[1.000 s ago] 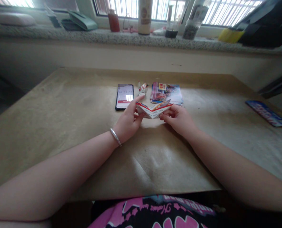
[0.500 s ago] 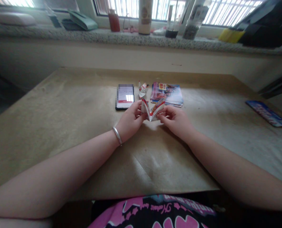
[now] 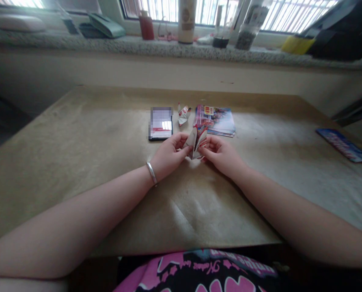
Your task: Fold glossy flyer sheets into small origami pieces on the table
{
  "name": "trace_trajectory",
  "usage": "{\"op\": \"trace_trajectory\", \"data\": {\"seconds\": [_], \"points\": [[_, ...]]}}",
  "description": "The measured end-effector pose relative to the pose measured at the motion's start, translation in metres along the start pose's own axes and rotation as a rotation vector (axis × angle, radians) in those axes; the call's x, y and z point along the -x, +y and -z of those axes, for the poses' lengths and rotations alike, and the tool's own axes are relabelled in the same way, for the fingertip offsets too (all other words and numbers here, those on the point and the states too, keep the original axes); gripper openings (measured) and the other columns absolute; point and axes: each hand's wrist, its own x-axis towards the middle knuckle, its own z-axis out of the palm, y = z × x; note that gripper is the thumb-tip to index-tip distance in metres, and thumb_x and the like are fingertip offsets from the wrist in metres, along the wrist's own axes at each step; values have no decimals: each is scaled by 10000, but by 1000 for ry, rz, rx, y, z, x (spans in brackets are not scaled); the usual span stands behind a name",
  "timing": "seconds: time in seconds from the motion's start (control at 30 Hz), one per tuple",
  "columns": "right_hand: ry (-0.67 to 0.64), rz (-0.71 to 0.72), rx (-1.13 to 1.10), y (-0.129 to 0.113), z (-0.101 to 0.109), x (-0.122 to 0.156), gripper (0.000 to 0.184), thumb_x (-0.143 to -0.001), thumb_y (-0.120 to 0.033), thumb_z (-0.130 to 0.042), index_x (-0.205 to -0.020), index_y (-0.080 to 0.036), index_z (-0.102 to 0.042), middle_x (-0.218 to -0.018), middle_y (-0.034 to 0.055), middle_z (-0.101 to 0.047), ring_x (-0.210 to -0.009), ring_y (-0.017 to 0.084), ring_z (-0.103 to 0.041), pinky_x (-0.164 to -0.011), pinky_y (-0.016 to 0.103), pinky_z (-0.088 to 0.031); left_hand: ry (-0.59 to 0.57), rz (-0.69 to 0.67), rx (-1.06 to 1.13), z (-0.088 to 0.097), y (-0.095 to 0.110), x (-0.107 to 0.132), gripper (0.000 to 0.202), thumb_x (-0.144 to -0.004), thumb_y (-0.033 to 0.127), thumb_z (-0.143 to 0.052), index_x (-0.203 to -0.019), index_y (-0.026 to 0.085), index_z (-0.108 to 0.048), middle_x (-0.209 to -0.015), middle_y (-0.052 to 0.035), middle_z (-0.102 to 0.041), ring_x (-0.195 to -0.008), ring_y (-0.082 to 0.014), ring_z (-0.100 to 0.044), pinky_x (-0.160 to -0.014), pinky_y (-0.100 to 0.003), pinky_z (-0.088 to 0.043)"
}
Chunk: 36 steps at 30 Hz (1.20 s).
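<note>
A folded piece of printed paper (image 3: 197, 141), red, white and blue, stands pinched upright between both hands over the brown table (image 3: 77, 154). My left hand (image 3: 169, 154), with a silver bangle on the wrist, grips its left side with closed fingers. My right hand (image 3: 219, 153) pinches its right side. Just behind lie a small finished folded paper figure (image 3: 183, 113), a phone (image 3: 160, 123) with a lit screen, and a stack of colourful leaflets (image 3: 217, 119).
A blue leaflet (image 3: 343, 144) lies at the table's right edge. The stone windowsill (image 3: 138, 46) behind holds a red cup (image 3: 146, 26), a tall bottle (image 3: 186, 20), jars, a green case and a yellow item. Brown paper covers the table.
The paper was spread wide and flat between the hands; both hands have moved together and squeezed it into a narrow upright fold.
</note>
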Motion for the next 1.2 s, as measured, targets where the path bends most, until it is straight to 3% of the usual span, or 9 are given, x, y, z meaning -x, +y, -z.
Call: {"op": "trace_trajectory", "data": {"seconds": [0.17, 0.37, 0.57, 0.73, 0.93, 1.2], "points": [[13, -26, -21, 2, -2, 0, 330, -695, -452, -720, -816, -208, -535, -679, -28, -602, -585, 109, -557, -488, 222, -460, -52, 27, 52, 1, -3, 0, 261, -773, 234, -685, -971, 165, -528, -794, 2, -646, -666, -94, -621, -604, -195, -493], [10, -11, 3, 5, -2, -1, 318, -747, -494, -662, -824, -216, -528, -671, -29, -604, -537, 102, -535, -484, 235, -443, -86, 16, 36, 0, -4, 1, 338, -745, 168, -687, -1042, 172, -525, -860, -8, -648, -735, -108, -633, -652, -210, -498], [-24, -4, -59, 4, -3, -1, 349, -672, -370, -741, -907, -231, -524, -850, -3, -672, -713, 139, -634, -563, 245, -501, -32, 21, 86, 1, -3, 0, 338, -757, 182, -681, -1035, 158, -491, -842, -17, -659, -692, -97, -620, -637, -212, -487], [-11, -13, -66, 3, -3, -2, 321, -657, -306, -749, -852, -233, -505, -837, -13, -675, -701, 130, -631, -563, 238, -502, -47, 7, 23, -1, -3, -1, 376, -712, 112, -686, -1037, 157, -503, -911, -32, -662, -784, -112, -637, -704, -218, -499], [-6, 8, -74, 4, -3, -3, 304, -684, -342, -736, -850, -229, -508, -840, -1, -687, -752, 139, -650, -644, 261, -521, -40, -4, -106, -1, -5, 1, 379, -762, 149, -650, -1112, 162, -506, -882, -27, -649, -709, -113, -617, -643, -226, -481], [-24, 16, -24, 2, -3, -3, 308, -669, -304, -730, -868, -221, -511, -804, -14, -658, -665, 110, -605, -572, 228, -473, -27, -13, -108, -1, -5, 1, 342, -778, 150, -629, -1091, 157, -492, -861, -21, -646, -701, -107, -613, -624, -212, -473]]}}
